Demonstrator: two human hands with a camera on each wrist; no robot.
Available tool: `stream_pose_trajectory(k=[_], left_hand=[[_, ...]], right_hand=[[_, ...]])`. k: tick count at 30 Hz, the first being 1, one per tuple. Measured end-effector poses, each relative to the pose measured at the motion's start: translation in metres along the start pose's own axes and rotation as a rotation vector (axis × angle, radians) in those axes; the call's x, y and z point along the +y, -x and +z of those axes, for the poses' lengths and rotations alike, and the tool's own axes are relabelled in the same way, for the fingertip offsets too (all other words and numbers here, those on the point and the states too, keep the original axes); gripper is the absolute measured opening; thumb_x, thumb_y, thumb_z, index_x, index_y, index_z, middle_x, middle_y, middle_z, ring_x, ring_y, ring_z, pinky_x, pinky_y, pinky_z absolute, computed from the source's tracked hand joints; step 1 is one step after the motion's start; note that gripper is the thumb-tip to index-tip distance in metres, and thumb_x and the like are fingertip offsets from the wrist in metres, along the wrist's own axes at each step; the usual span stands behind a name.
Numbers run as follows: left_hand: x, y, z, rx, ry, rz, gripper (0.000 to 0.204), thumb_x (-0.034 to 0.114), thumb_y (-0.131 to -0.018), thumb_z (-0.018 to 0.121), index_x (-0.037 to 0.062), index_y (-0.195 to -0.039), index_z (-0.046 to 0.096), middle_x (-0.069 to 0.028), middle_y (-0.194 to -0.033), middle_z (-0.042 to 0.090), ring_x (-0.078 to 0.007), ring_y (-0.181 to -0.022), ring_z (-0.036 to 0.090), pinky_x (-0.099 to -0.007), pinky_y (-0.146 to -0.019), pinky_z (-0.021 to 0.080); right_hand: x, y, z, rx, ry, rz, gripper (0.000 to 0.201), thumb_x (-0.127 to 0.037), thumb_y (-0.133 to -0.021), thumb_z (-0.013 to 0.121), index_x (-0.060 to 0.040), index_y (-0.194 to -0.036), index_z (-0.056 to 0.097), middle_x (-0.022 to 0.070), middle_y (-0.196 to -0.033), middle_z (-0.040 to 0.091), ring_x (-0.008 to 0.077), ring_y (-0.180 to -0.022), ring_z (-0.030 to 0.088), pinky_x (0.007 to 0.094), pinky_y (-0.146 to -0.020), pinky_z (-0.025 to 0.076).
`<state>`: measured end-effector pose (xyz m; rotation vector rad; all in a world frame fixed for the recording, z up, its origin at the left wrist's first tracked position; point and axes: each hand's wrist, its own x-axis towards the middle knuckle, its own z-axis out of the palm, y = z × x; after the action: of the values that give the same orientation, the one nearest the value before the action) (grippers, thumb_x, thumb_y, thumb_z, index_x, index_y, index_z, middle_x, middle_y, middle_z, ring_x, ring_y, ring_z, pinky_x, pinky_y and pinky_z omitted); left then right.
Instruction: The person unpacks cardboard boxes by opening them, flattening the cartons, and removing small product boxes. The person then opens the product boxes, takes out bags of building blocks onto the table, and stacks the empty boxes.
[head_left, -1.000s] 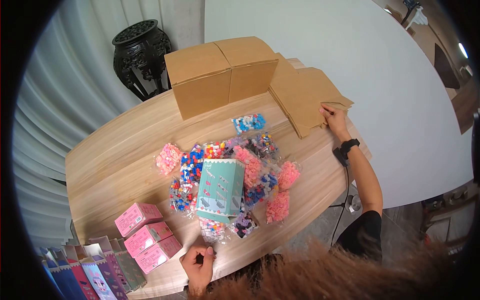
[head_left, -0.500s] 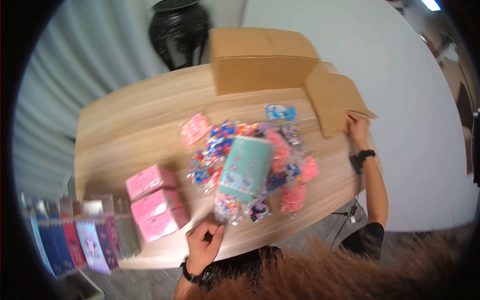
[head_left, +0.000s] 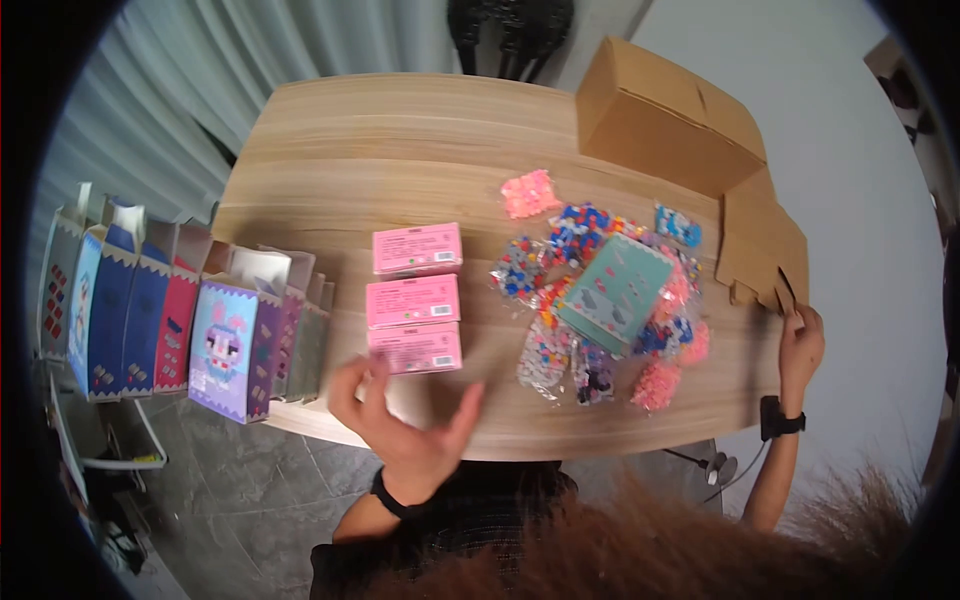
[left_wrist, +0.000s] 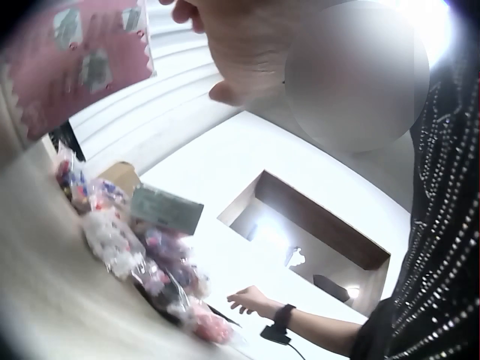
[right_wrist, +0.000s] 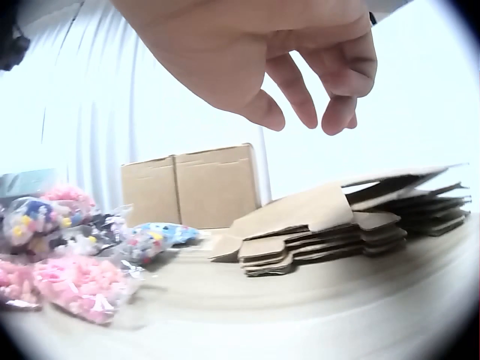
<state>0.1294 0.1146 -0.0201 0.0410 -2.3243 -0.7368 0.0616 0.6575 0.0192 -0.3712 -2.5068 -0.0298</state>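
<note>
Fingers spread, my left hand (head_left: 408,435) hovers at the front of the table by a row of three pink boxes (head_left: 413,300). In the left wrist view, a pink box (left_wrist: 82,71) shows beyond that hand's fingertips, and nothing is in its grasp. My right hand (head_left: 802,350) is at the table's right edge, beside a stack of flattened cardboard (head_left: 755,240). The right wrist view has the right hand (right_wrist: 277,56) above the cardboard stack (right_wrist: 300,221), fingers loosely bent and holding nothing.
Several clear bags of small coloured bricks (head_left: 580,230) lie in a pile, with a teal box (head_left: 617,290) on top. An upright cardboard carton (head_left: 670,130) stands at the back right. Several opened boxes (head_left: 235,350) line the left edge.
The head view has swung left. My left hand has gone from loosely curled on the table edge to spread near the pink boxes. My right hand has come off the cardboard.
</note>
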Motion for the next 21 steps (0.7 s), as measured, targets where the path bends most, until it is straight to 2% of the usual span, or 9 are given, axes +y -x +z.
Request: stream_pose_trajectory(k=[3, 5, 7, 9, 13, 16, 18, 20, 21], left_hand=[[-0.003, -0.013, 0.012, -0.039, -0.007, -0.079, 0.099, 0.019, -0.069, 0.095, -0.0009, -0.148, 0.039, -0.0246, -0.141, 0.042, -0.0431, -0.132, 0.044, -0.0519, -0.111, 0.039], [-0.003, -0.016, 0.014, -0.106, 0.033, -0.108, 0.096, 0.018, -0.072, 0.093, -0.0004, -0.149, 0.038, -0.0257, -0.144, 0.041, -0.0439, -0.134, 0.045, -0.0507, -0.111, 0.040], [-0.007, -0.015, 0.017, -0.137, 0.043, -0.130, 0.093, 0.018, -0.074, 0.092, -0.0005, -0.149, 0.040, -0.0261, -0.143, 0.043, -0.0441, -0.131, 0.048, -0.0487, -0.110, 0.042], [-0.003, -0.016, 0.015, -0.123, 0.060, -0.100, 0.091, 0.018, -0.075, 0.091, -0.0008, -0.149, 0.042, -0.0268, -0.143, 0.043, -0.0445, -0.129, 0.050, -0.0481, -0.111, 0.043], [-0.007, -0.009, 0.018, -0.108, 0.096, -0.139, 0.090, 0.015, -0.077, 0.089, 0.0012, -0.152, 0.042, -0.0268, -0.144, 0.043, -0.0441, -0.134, 0.048, -0.0484, -0.114, 0.041], [-0.009, -0.008, 0.016, -0.130, 0.145, -0.159, 0.090, 0.014, -0.077, 0.089, 0.0022, -0.153, 0.042, -0.0268, -0.146, 0.040, -0.0438, -0.136, 0.046, -0.0489, -0.115, 0.039], [-0.012, -0.005, 0.017, -0.131, 0.176, -0.166, 0.091, 0.011, -0.078, 0.088, 0.0020, -0.154, 0.039, -0.0262, -0.149, 0.038, -0.0427, -0.141, 0.042, -0.0487, -0.119, 0.035], [-0.017, -0.002, 0.019, -0.123, 0.210, -0.147, 0.091, 0.009, -0.078, 0.086, 0.0019, -0.155, 0.038, -0.0257, -0.149, 0.037, -0.0418, -0.143, 0.040, -0.0485, -0.121, 0.032], [-0.020, 0.001, 0.020, -0.114, 0.237, -0.135, 0.091, 0.007, -0.079, 0.085, 0.0017, -0.155, 0.036, -0.0251, -0.150, 0.036, -0.0409, -0.144, 0.038, -0.0483, -0.122, 0.030]], right_hand=[[-0.041, 0.017, -0.020, -0.045, -0.084, 0.011, 0.026, -0.020, -0.098, 0.070, -0.0018, -0.116, 0.071, 0.0166, -0.125, 0.068, 0.0353, -0.092, 0.068, 0.0408, -0.081, 0.055], [-0.085, 0.024, -0.040, -0.125, -0.181, -0.058, 0.029, -0.018, -0.095, 0.073, -0.0030, -0.119, 0.070, 0.0180, -0.126, 0.065, 0.0360, -0.100, 0.068, 0.0398, -0.084, 0.055], [-0.127, 0.034, -0.053, -0.038, -0.179, -0.319, 0.034, -0.017, -0.092, 0.076, -0.0029, -0.122, 0.069, 0.0219, -0.130, 0.062, 0.0389, -0.109, 0.065, 0.0412, -0.091, 0.054], [-0.167, 0.043, -0.067, -0.173, -0.397, -0.322, 0.043, -0.017, -0.088, 0.080, -0.0026, -0.126, 0.066, 0.0251, -0.134, 0.058, 0.0429, -0.117, 0.061, 0.0448, -0.098, 0.051], [-0.218, 0.040, -0.067, -0.145, -0.451, -0.631, 0.051, -0.017, -0.084, 0.083, -0.0032, -0.128, 0.063, 0.0237, -0.135, 0.058, 0.0449, -0.121, 0.057, 0.0505, -0.102, 0.048], [-0.203, 0.026, -0.039, -0.058, -0.529, -0.595, 0.048, -0.020, -0.085, 0.081, -0.0034, -0.127, 0.064, 0.0233, -0.131, 0.060, 0.0445, -0.116, 0.059, 0.0511, -0.100, 0.048], [-0.174, 0.001, -0.014, 0.000, -0.447, -0.441, 0.046, -0.025, -0.089, 0.077, -0.0036, -0.128, 0.064, 0.0233, -0.128, 0.061, 0.0443, -0.112, 0.060, 0.0503, -0.096, 0.049], [-0.137, -0.024, 0.019, 0.002, -0.166, -0.192, 0.050, -0.035, -0.092, 0.073, -0.0034, -0.130, 0.064, 0.0261, -0.127, 0.061, 0.0446, -0.114, 0.059, 0.0496, -0.096, 0.048], [-0.113, -0.036, 0.041, -0.048, -0.075, -0.099, 0.057, -0.043, -0.092, 0.071, -0.0029, -0.132, 0.063, 0.0279, -0.128, 0.060, 0.0461, -0.118, 0.056, 0.0524, -0.099, 0.046]])
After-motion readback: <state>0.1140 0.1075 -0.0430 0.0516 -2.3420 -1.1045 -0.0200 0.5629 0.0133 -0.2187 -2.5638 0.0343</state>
